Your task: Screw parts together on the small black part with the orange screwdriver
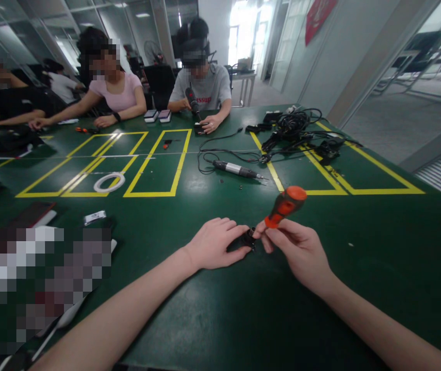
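Observation:
My left hand lies on the green table and grips a small black part between thumb and fingers. The part is mostly covered by the fingers, so its kind does not show. In my right hand is a screwdriver with an orange and black handle. It tilts, its butt end up and to the right, and its lower end points down toward the black part. Whether the tip touches the part is hidden by my fingers. Just beyond my hands rests an electric screwdriver with a cord.
A heap of black cables lies at the back right. A white tape roll sits within yellow tape outlines. Phones and other items crowd the left side. Across the table, a person holds a power screwdriver; other people sit further left.

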The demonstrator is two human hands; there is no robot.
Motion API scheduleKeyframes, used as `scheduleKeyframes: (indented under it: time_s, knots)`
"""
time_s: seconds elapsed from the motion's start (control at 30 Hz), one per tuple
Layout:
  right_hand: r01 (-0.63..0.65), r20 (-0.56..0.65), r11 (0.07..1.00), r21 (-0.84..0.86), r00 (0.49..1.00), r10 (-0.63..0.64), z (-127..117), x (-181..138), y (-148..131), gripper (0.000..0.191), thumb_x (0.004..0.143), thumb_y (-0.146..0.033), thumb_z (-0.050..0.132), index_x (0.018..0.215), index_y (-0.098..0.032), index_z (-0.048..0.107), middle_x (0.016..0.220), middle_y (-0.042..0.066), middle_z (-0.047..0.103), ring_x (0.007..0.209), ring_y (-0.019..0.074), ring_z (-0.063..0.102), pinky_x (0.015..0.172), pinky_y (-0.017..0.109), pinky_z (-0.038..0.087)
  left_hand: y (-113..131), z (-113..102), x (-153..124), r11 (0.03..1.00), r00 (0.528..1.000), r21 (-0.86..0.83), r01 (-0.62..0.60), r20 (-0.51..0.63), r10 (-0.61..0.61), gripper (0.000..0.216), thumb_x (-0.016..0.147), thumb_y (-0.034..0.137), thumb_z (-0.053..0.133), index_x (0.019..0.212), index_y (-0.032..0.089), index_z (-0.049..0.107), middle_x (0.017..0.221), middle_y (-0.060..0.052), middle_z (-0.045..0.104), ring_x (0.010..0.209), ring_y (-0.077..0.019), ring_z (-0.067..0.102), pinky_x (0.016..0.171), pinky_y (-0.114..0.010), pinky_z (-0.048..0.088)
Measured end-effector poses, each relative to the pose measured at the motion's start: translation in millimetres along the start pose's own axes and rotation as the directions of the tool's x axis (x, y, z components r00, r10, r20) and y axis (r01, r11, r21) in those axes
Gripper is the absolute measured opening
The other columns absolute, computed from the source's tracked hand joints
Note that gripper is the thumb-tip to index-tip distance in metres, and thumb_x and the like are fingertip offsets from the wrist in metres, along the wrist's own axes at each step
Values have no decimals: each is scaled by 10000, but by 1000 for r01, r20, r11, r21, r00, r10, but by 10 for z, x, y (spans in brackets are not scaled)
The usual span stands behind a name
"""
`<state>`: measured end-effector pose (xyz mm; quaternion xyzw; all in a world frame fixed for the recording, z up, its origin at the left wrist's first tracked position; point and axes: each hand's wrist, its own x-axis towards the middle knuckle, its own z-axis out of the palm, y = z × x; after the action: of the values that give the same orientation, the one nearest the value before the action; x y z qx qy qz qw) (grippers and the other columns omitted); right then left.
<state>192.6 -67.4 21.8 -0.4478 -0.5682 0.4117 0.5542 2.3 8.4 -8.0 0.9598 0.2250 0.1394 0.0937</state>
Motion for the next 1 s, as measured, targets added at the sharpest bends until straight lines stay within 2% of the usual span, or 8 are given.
scheduleKeyframes:
  time_s: [0.1,0.27,0.43,0.63,0.73,0.87,0.93,1.0]
  knots:
    - [14,20,999,46,1000,-15,17,-14,-4,389,909,-544,699,748,-190,689,641,36,646,545,152,558,527,285,508,4,-6,3,1000,1000,-6,5,-3,-5,327,974,434,542,1169,181,613,930,-51,671,870,-208,643,775,-336,488]
    - [9,4,998,55,1000,-9,54,-25,-17,360,856,-534,768,770,-199,672,689,41,683,536,144,555,513,277,504,10,-13,5,1000,1000,-9,11,3,-11,307,967,421,550,1140,179,628,915,-49,671,861,-209,639,772,-335,487]
    - [12,4,999,34,1000,-12,24,-3,-5,390,903,-547,709,731,-199,673,659,31,642,536,143,543,528,287,504,15,-19,5,1000,1000,-3,13,8,-13,320,980,441,542,1146,180,624,916,-50,669,864,-211,636,788,-333,482]
    - [12,-29,994,111,1000,-8,32,-4,59,319,882,-512,753,876,-205,668,734,39,713,524,136,576,524,280,528,5,-8,10,1000,1000,-6,9,12,-9,301,975,431,558,1120,176,626,913,-49,664,852,-206,634,781,-332,480]
    - [15,-47,995,102,999,-11,38,-8,67,314,873,-496,767,854,-208,644,743,40,723,519,131,564,525,278,529,1,0,5,1000,1000,-8,7,1,-7,317,976,434,556,1146,175,623,918,-53,670,864,-206,641,788,-330,483]
    - [25,-34,999,33,999,-24,13,-1,51,330,881,-515,749,813,-198,684,713,30,670,528,135,555,521,282,517,5,-9,3,1000,1000,-1,6,4,-6,329,973,437,560,1165,177,621,924,-52,673,864,-210,641,778,-330,483]
    - [24,-17,999,37,1000,-23,4,5,48,346,903,-520,720,783,-197,689,656,14,627,521,138,557,518,281,511,9,-17,6,1000,1000,-1,4,5,-4,339,973,434,562,1185,175,615,920,-51,669,861,-210,640,774,-330,482]
    - [7,-1,998,58,1000,-7,6,8,50,362,919,-536,692,796,-196,692,672,23,644,523,144,574,521,290,520,11,-22,9,1000,1000,-3,6,11,-6,339,973,428,562,1192,174,610,909,-49,663,855,-208,639,774,-331,484]
